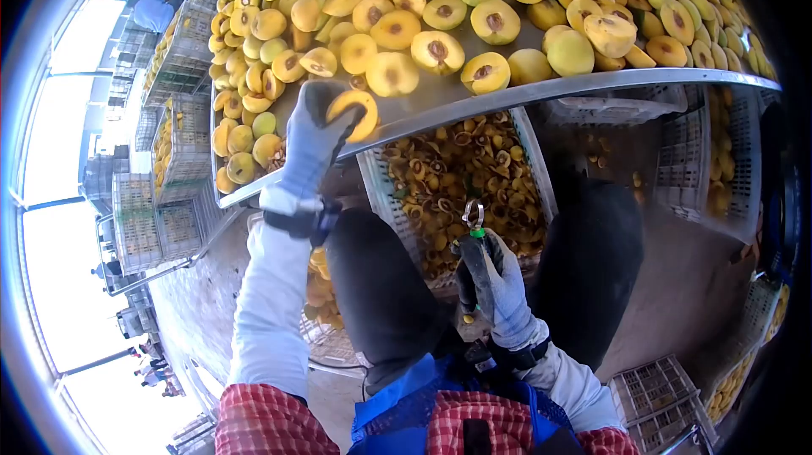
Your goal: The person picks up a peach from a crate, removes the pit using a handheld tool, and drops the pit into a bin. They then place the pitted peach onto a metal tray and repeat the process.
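Gloved hands at a bench [592,83] heaped with halved yellow fruit.
Head view: left hand [311,144] clamped on a fruit half [355,110] at the bench edge, flesh yellow-orange; right hand [499,286] closed round a loop-tipped pitting tool [474,239] above a crate of pits [461,184].

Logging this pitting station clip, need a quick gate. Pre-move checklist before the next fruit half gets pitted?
1. Left hand has a fruit: ok, gloved fingers wrap a yellow fruit half at the metal table's edge.
2. Right hand holds the tool: ok, grips a pitting tool with its loop end up.
3. Tool and fruit apart: ok, clear gap between them.
4. Crate of pits below the table edge: ok, in place under the hands.
5. Pit still in the held half: cannot tell, fingers cover it.
6. Supply of halves on the table: ok, plenty.
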